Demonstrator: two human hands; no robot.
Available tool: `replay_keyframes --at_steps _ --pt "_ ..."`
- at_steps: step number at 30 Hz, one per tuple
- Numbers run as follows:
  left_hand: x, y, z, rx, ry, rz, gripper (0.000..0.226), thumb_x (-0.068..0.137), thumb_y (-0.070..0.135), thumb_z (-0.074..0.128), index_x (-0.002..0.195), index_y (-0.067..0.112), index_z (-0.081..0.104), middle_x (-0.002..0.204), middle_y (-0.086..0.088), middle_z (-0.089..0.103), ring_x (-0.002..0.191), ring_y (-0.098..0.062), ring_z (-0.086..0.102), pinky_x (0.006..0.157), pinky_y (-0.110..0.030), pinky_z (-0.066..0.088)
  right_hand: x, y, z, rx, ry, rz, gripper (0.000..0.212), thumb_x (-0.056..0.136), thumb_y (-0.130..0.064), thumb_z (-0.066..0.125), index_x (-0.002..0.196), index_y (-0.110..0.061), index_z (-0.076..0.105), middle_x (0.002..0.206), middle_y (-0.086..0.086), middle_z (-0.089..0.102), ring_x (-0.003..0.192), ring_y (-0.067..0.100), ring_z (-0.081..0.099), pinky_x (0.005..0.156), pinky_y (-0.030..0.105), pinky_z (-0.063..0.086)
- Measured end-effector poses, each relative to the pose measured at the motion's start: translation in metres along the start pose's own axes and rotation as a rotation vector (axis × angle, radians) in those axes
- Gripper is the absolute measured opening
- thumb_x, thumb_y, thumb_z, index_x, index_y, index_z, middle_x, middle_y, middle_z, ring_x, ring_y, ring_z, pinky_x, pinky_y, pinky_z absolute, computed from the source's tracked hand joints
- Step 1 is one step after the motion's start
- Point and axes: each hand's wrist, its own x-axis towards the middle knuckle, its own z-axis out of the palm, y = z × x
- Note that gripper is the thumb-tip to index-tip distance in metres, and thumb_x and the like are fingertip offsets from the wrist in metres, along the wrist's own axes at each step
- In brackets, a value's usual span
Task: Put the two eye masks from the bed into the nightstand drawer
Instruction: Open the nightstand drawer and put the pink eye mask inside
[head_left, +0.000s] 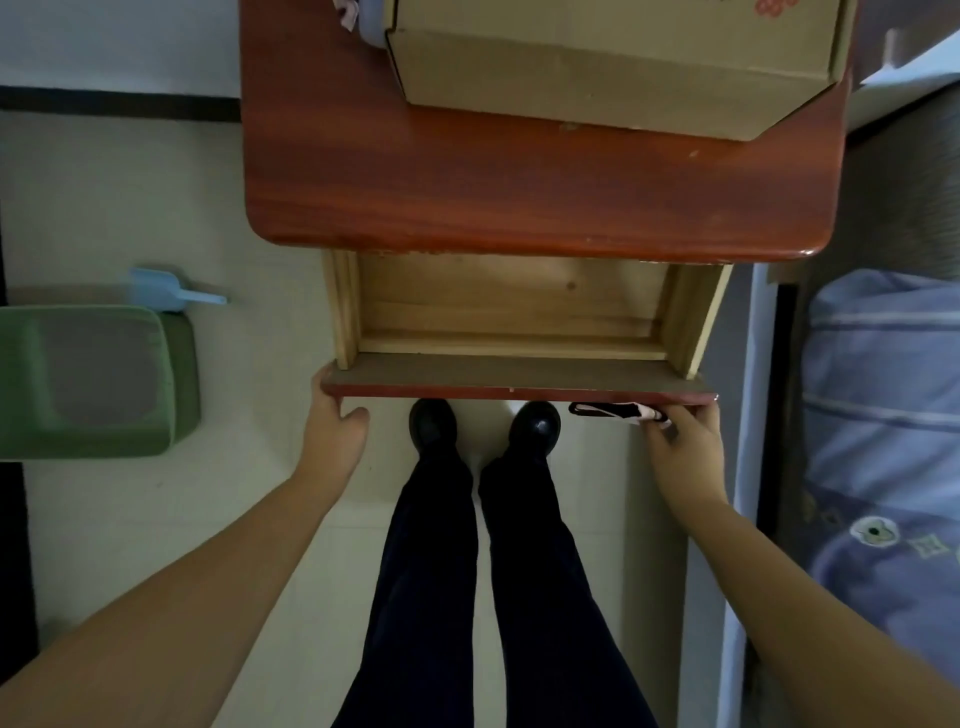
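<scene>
The nightstand drawer (511, 306) stands pulled out below the red-brown nightstand top (519, 192); its pale wooden inside shows nothing in it. My left hand (335, 415) grips the left end of the drawer's front panel (519, 382). At the panel's right end, my right hand (683, 441) holds a black and pink eye mask (618, 411), which hangs just under the panel's edge. Whether one mask or two are in that hand I cannot tell.
A cardboard box (613, 67) sits on the nightstand top. The bed with blue patterned bedding (883, 415) lies along the right. A green plastic bin (88, 379) and a light blue scoop (166, 291) are on the floor at left. My legs and black shoes (483, 426) stand before the drawer.
</scene>
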Motion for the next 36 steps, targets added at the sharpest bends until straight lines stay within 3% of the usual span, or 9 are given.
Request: replay_keyframes --at_steps 6,9,11,13,16,21,26,31,36 --pt "0.012 0.014 -0.004 -0.205 -0.062 -0.222 0.058 0.083 -0.008 0.043 0.134 0.018 0.035 0.13 -0.013 0.048 0.112 -0.022 0.05 0.1 -0.038 0.042 0.005 0.008 -0.001 -0.075 -0.094 0.009 0.022 0.089 -0.02 0.055 0.11 -0.015 0.061 0.139 0.012 0.043 0.106 0.029 0.054 0.09 0.032 0.042" --pt "-0.004 0.031 -0.001 -0.114 0.053 -0.195 0.066 0.087 -0.003 0.042 0.145 0.017 0.019 0.145 -0.008 0.036 0.126 -0.021 0.039 0.105 -0.028 0.03 -0.001 -0.017 -0.008 -0.096 -0.32 0.046 0.016 0.089 -0.019 0.055 0.101 -0.014 0.065 0.107 0.013 0.065 0.085 0.025 0.058 0.076 0.031 0.043" --pt "-0.027 0.048 0.002 0.072 0.229 0.059 0.062 0.089 0.002 0.046 0.145 0.014 0.021 0.144 -0.003 0.033 0.13 -0.015 0.035 0.102 -0.007 0.023 -0.014 -0.048 -0.012 0.081 -0.455 0.034 0.009 0.087 -0.018 0.059 0.089 -0.021 0.067 0.088 0.002 0.07 0.081 0.018 0.062 0.07 0.026 0.046" --pt "-0.045 0.066 0.011 -0.006 0.081 0.216 0.052 0.092 0.015 0.052 0.14 0.017 0.033 0.132 0.007 0.043 0.117 -0.005 0.046 0.086 0.005 0.033 -0.023 -0.085 -0.01 0.291 -0.501 0.02 0.014 0.084 -0.019 0.062 0.078 -0.029 0.069 0.074 -0.011 0.07 0.072 0.004 0.063 0.063 0.014 0.047" --pt "-0.042 0.091 0.028 -0.197 -0.295 0.049 0.048 0.089 0.024 0.058 0.133 0.017 0.04 0.111 0.008 0.058 0.106 -0.007 0.059 0.083 -0.016 0.05 -0.016 -0.131 0.012 0.39 -0.454 -0.01 0.008 0.084 -0.019 0.061 0.082 -0.022 0.068 0.085 0.002 0.07 0.079 0.015 0.063 0.071 0.027 0.05" --pt "0.024 0.106 0.047 0.044 0.072 -0.001 0.027 0.091 0.009 0.049 0.118 0.004 0.05 0.11 -0.014 0.061 0.109 -0.031 0.057 0.085 -0.034 0.047 0.04 -0.176 0.077 0.105 -0.337 -0.163 0.009 0.089 -0.021 0.054 0.083 -0.014 0.051 0.074 0.003 0.054 0.067 0.02 0.05 0.047 0.019 0.03" --pt "0.07 0.092 0.068 0.307 0.196 -0.065 0.027 0.093 0.009 0.04 0.119 0.007 0.05 0.125 -0.015 0.059 0.115 -0.032 0.055 0.088 -0.033 0.043 0.074 -0.18 0.128 -0.154 -0.183 -0.227 0.041 0.09 -0.022 0.049 0.131 -0.017 0.043 0.122 0.009 0.063 0.104 0.03 0.06 0.066 0.03 0.04" --pt "0.066 0.095 0.071 0.339 0.207 -0.101 0.044 0.093 0.011 0.04 0.135 0.007 0.031 0.138 -0.018 0.046 0.125 -0.033 0.046 0.098 -0.038 0.041 0.071 -0.178 0.126 -0.207 -0.172 -0.202 0.038 0.091 -0.024 0.048 0.129 -0.018 0.044 0.118 0.012 0.061 0.102 0.031 0.06 0.066 0.035 0.046" --pt "0.012 0.121 0.037 0.326 0.091 -0.001 0.047 0.09 0.01 0.043 0.136 0.01 0.033 0.138 -0.02 0.042 0.121 -0.036 0.046 0.101 -0.046 0.041 0.03 -0.175 0.052 -0.46 -0.142 -0.208 0.047 0.09 -0.029 0.044 0.133 -0.013 0.035 0.133 0.015 0.047 0.12 0.035 0.044 0.097 0.051 0.035"
